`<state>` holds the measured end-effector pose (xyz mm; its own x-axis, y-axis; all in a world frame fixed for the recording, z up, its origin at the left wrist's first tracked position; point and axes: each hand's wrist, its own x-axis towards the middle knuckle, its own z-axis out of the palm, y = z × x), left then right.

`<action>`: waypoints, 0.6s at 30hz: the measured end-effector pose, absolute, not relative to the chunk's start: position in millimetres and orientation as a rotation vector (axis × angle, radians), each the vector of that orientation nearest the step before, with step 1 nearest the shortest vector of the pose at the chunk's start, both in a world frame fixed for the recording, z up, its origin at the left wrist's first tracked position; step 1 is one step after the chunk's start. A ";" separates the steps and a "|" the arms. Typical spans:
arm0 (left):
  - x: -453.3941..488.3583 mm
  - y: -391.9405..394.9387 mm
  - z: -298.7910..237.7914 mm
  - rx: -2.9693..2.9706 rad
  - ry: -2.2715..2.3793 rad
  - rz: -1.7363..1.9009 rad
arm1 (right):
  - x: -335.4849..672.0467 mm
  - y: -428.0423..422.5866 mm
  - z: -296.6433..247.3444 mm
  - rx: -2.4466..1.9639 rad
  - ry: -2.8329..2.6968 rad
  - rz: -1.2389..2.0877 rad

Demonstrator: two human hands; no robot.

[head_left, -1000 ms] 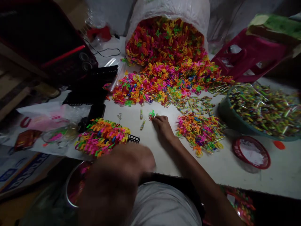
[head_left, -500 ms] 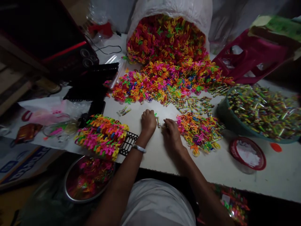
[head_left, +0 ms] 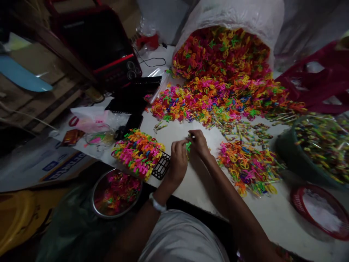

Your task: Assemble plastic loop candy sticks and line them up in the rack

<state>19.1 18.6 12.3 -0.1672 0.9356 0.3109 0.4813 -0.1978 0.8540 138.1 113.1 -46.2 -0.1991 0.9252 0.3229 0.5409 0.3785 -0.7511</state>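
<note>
My left hand [head_left: 178, 163] is closed in a pinch, with a small bright green plastic piece [head_left: 188, 146] at its fingertips. Just beside it, my right hand [head_left: 200, 143] has its fingers pinched together; whatever sits at their tips is too small to make out. Left of my hands, a black grid rack [head_left: 161, 166] carries rows of colourful plastic pieces [head_left: 139, 153]. A smaller pile of mixed plastic pieces [head_left: 245, 162] lies to the right of my right forearm. Small wrapped candy-like tubes [head_left: 240, 129] are scattered beyond it.
A white sack [head_left: 231, 14] spills a large heap of plastic pieces [head_left: 212, 98] across the back. On the right stand a green tub [head_left: 286, 142] of wrapped tubes and a red basket [head_left: 297, 198]. A metal bowl [head_left: 95, 207] sits below the table's left edge, and a speaker [head_left: 109, 62] behind.
The view has swung left. My hands have come together, the left now raised with the green piece in its fingers. The small tube between my hands no longer shows on the table.
</note>
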 end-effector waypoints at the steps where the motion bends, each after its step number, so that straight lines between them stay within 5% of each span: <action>1: 14.6 2.5 16.2 1.614 1.581 1.275 | 121.7 125.3 -45.5 -1.229 -1.943 0.638; 9: -88.5 -115.5 2.2 1.281 1.415 0.743 | 10.2 170.7 -52.0 -1.024 -2.338 0.387; 18: -243.3 -165.8 -71.6 0.564 2.533 0.697 | -14.0 190.7 -60.1 -0.973 -2.336 0.309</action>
<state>-243.3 -165.8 -71.6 -0.8150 0.4893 -0.3105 0.2614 0.7886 0.5566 -14.0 190.7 -60.1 -0.5634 0.7073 0.4269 0.5720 0.7068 -0.4162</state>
